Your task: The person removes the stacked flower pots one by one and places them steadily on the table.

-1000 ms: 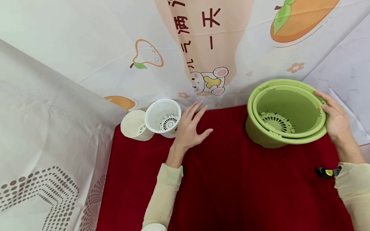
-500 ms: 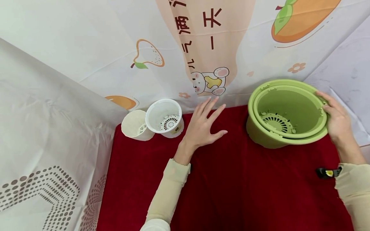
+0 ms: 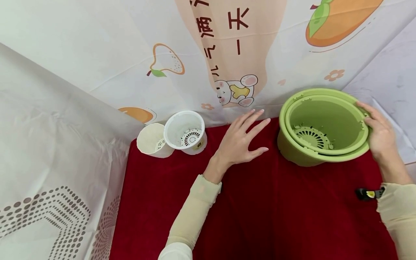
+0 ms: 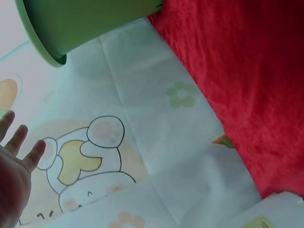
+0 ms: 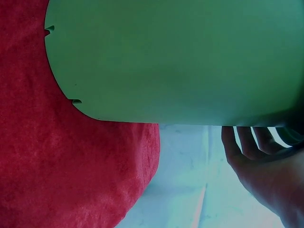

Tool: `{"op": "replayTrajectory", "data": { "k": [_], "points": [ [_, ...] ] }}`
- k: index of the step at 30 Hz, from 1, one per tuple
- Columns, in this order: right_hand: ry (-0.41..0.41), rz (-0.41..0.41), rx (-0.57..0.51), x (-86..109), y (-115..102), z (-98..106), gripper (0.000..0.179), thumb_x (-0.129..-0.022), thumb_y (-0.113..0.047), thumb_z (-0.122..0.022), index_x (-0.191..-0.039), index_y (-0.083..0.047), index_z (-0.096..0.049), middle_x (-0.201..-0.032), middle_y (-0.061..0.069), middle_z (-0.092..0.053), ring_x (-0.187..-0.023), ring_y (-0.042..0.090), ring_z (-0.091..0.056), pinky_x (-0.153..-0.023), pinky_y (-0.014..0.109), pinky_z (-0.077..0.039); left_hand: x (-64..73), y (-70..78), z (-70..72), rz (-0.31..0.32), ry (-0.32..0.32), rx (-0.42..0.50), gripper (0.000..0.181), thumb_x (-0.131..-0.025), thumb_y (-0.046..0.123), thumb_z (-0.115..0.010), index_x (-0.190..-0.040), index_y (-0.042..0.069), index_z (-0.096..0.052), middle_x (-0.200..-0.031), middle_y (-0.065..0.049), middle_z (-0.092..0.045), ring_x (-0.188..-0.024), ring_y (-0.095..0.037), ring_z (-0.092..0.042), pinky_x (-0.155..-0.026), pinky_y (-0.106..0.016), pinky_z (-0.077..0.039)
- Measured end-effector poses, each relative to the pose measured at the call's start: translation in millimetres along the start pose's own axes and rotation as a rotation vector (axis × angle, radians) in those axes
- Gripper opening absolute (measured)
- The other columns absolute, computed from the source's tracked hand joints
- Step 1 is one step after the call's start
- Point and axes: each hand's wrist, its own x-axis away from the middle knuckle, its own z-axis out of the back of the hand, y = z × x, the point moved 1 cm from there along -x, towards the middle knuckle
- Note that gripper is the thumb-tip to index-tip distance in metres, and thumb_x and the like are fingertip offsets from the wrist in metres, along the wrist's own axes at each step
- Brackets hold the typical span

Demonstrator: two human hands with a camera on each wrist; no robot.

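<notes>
Two light green flowerpots stand nested at the right of the head view, an inner pot (image 3: 328, 115) sitting inside a larger outer pot (image 3: 294, 155). Slotted drainage holes show in the inner pot's bottom. My right hand (image 3: 381, 135) grips the nested pots at their right rim, its thumb at the rim. In the right wrist view its fingers (image 5: 232, 145) lie against the outer wall. Over the cloth, left of the pots and apart from them, my left hand (image 3: 238, 141) is held with fingers spread and holds nothing.
A white flowerpot (image 3: 177, 131) and a cream flowerpot (image 3: 147, 139) stand side by side at the back left of the red cloth (image 3: 253, 209). A printed curtain (image 3: 286, 61) rises directly behind. A black strap end (image 3: 364, 194) hangs by the right sleeve.
My left hand has moved rightward, away from the white flowerpot and toward the green flowerpots, with its fingers still spread. The right hand and the green flowerpots have stayed in place.
</notes>
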Motion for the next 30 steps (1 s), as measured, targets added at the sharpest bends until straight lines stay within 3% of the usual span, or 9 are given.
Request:
{"op": "replayTrajectory", "data": {
  "k": [9, 15, 20, 26, 30],
  "points": [
    [0.0, -0.013, 0.049, -1.8, 1.9, -2.0, 0.044, -0.105, -0.003, -0.032, -0.141, -0.011, -0.057, -0.137, -0.003, -0.058, -0.068, 0.003, -0.063, -0.058, 0.012, -0.05, -12.4, 7.4, -9.1, -0.036, -0.041, 0.058, 0.068, -0.092, 0.051, -0.061, -0.145, 0.01, -0.05, -0.153, -0.012, -0.041, -0.147, -0.026, -0.027, -0.121, -0.034, -0.017],
    [0.026, 0.016, 0.013, -2.0, 1.2, -0.9, 0.045, -0.104, -0.001, -0.031, -0.14, -0.009, -0.058, -0.135, 0.001, -0.058, -0.071, 0.003, -0.063, -0.061, 0.01, -0.051, -21.4, 11.8, -14.6, -0.059, -0.053, 0.022, 0.066, -0.094, 0.052, -0.058, -0.145, 0.011, -0.052, -0.151, -0.011, -0.044, -0.145, -0.027, -0.03, -0.121, -0.033, -0.016],
    [0.021, 0.022, 0.048, -2.3, 1.1, -1.0, 0.044, -0.105, -0.002, -0.032, -0.14, -0.008, -0.057, -0.136, -0.001, -0.058, -0.075, 0.002, -0.063, -0.065, 0.009, -0.05, -26.7, 14.9, -19.3, -0.054, -0.073, 0.028, 0.063, -0.094, 0.052, -0.059, -0.143, 0.013, -0.055, -0.149, -0.01, -0.046, -0.146, -0.026, -0.03, -0.121, -0.032, -0.015],
    [0.008, 0.001, -0.014, 0.2, -1.1, 0.4, 0.045, -0.105, -0.001, -0.03, -0.142, -0.006, -0.054, -0.122, -0.001, -0.063, -0.059, 0.006, -0.063, -0.053, 0.014, -0.05, -36.3, 21.8, -23.8, -0.068, -0.112, 0.109, 0.058, -0.095, 0.047, -0.061, -0.141, 0.011, -0.056, -0.148, -0.009, -0.049, -0.145, -0.024, -0.032, -0.121, -0.032, -0.013],
    [0.002, -0.019, -0.024, 0.4, -1.5, -0.5, 0.044, -0.105, -0.001, -0.031, -0.143, -0.006, -0.053, -0.114, -0.003, -0.065, -0.054, 0.008, -0.062, -0.049, 0.016, -0.05, -41.3, 24.2, -26.4, -0.048, -0.173, 0.106, 0.057, -0.098, 0.049, -0.056, -0.144, 0.016, -0.054, -0.149, -0.002, -0.049, -0.147, -0.018, -0.028, -0.121, -0.032, -0.009]
  ]
}}
